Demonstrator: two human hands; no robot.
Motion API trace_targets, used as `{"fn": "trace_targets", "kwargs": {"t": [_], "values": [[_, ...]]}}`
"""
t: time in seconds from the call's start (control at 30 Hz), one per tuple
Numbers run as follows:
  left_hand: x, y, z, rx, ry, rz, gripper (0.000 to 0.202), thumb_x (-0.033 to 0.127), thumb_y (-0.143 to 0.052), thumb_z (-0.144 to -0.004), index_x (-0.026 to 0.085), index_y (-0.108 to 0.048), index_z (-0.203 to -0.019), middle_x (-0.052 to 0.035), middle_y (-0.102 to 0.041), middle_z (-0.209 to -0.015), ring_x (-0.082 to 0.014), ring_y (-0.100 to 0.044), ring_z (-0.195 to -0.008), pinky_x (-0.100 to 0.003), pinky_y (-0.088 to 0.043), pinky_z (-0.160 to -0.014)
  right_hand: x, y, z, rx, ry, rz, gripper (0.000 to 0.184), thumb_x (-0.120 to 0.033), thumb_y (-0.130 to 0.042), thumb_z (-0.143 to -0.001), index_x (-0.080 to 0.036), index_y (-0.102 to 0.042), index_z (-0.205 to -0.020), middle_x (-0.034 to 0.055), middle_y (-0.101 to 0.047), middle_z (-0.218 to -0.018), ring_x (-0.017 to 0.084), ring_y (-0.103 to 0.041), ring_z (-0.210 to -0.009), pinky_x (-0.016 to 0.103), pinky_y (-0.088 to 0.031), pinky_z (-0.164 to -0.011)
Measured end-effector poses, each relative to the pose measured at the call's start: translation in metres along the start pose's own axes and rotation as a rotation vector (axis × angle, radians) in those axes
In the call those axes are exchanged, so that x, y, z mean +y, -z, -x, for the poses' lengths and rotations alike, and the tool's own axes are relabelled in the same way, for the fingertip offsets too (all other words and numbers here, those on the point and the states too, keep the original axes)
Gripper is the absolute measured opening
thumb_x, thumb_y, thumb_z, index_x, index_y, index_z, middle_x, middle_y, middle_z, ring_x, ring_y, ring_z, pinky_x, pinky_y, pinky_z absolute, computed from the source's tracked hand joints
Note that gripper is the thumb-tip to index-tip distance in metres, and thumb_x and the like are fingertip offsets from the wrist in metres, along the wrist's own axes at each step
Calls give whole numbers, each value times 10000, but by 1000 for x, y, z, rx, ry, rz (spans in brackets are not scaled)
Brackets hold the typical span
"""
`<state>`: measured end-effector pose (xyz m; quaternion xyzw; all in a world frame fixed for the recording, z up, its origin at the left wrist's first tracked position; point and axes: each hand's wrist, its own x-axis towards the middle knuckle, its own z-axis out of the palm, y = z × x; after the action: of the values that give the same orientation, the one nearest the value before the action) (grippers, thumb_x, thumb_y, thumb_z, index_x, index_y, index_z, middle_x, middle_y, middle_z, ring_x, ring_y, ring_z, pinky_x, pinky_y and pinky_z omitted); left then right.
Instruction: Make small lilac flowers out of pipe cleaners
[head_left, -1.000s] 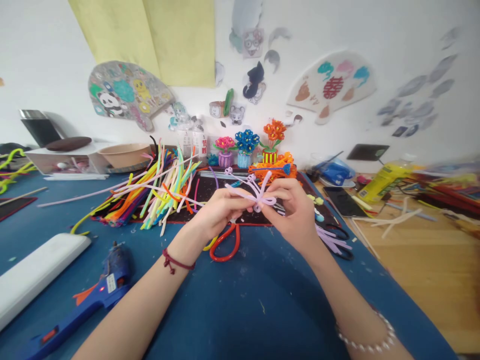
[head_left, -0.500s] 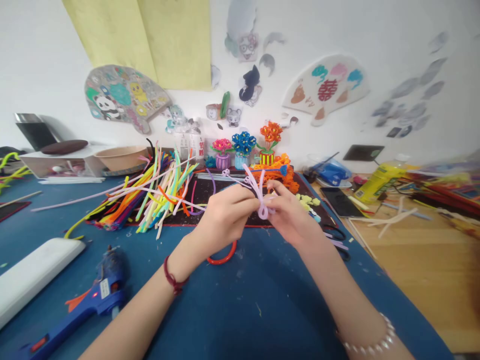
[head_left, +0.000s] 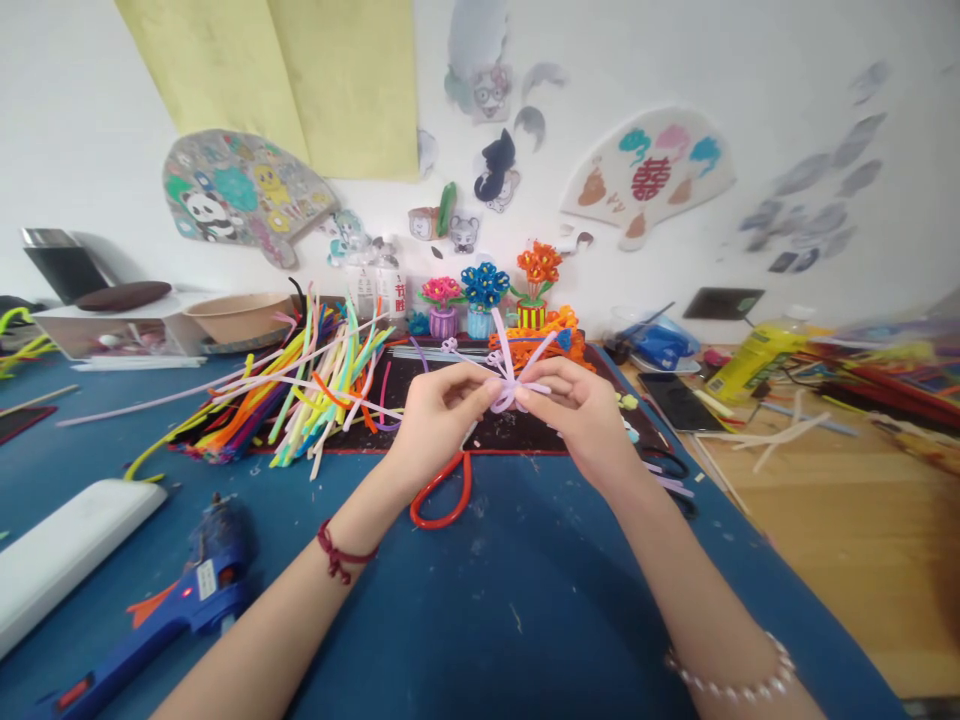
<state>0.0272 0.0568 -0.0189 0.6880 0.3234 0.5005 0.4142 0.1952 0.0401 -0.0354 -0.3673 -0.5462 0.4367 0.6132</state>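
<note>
Both hands meet over the blue table and pinch a lilac pipe-cleaner piece [head_left: 510, 375] bent into loops, with loose ends fanning upward. My left hand [head_left: 439, 420] grips it from the left, thumb and fingers closed. From the right, my right hand [head_left: 581, 410] pinches the same piece at its twisted middle. Red-handled scissors [head_left: 442, 495] lie on the table just below my left hand.
A heap of coloured pipe cleaners [head_left: 300, 385] lies left of the hands on a black mat [head_left: 420, 385]. A blue glue gun [head_left: 172, 615] and a white block [head_left: 67, 545] sit at the near left. Small pipe-cleaner flower pots [head_left: 487, 295] stand at the back. A phone [head_left: 679, 400] lies right.
The hands have shifted slightly up and away while turning the lilac piece; its loose ends now fan out upward, and the red scissor handle shows more below the left hand.
</note>
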Motion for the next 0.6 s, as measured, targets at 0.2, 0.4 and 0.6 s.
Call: {"fn": "trace_targets", "kwargs": {"t": [0.2, 0.4, 0.6], "values": [[-3, 1, -2, -17, 255, 227, 246, 364, -718, -776, 124, -666, -766, 23, -540, -584, -71, -451, -510, -194, -339, -474, 4, -1, 0, -5, 103, 143, 166, -272, -776, -748, -197, -658, -838, 8, -727, -770, 148, -690, -734, 258, -519, -706], [-8, -1, 0, -107, 321, 282, 288, 401, -723, -774, 120, -662, -789, 5, -576, -656, -66, -465, -533, -199, -367, -501, 7, 1, -1, 0, 211, 297, 127, -265, -760, -762, -192, -675, -822, 25, -720, -796, 160, -677, -735, 275, -525, -693], [-7, -2, 0, -17, 235, 266, 254, 338, -781, -717, 110, -688, -782, -12, -612, -669, -80, -502, -579, -196, -370, -510, 6, 2, 0, 26, 207, 367, 138, -311, -737, -783, -183, -692, -812, 34, -722, -777, 167, -676, -695, 289, -536, -679]]}}
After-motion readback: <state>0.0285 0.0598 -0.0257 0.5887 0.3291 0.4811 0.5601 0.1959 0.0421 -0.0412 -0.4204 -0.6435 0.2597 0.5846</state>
